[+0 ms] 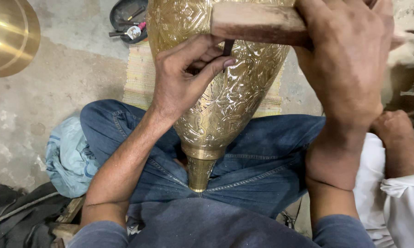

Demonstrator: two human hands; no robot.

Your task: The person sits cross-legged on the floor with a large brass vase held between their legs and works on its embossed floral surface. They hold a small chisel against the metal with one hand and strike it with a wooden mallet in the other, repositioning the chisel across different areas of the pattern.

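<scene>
A large engraved brass vase [221, 92] lies across the lap of a seated person in blue jeans [262, 156], its long axis running away from the body: the narrow neck [200, 172] points back toward the wearer's waist, and the wide belly rises toward the top of the frame. The left hand [184, 82] rests on the vase's patterned flank, thumb and fingers pinched around a thin dark chisel [228, 46] whose tip meets the metal just below the fingertips. The right hand [349, 64], to the right of the left and slightly above it, is wrapped closed around a wooden mallet [257, 23], whose block-shaped head sits directly over the chisel's upper end. Beneath the vase, beyond the hands, a striped woven mat [138, 78] covers part of a stained concrete floor [64, 78]. Left of the left forearm lies a crumpled pale blue bag [69, 156]; farther off, a plain brass vessel [9, 36] and a dark tray of small tools [126, 20]. Right of the right wrist, another person's hand [395, 128] and white sleeve [407, 202] enter the frame.
</scene>
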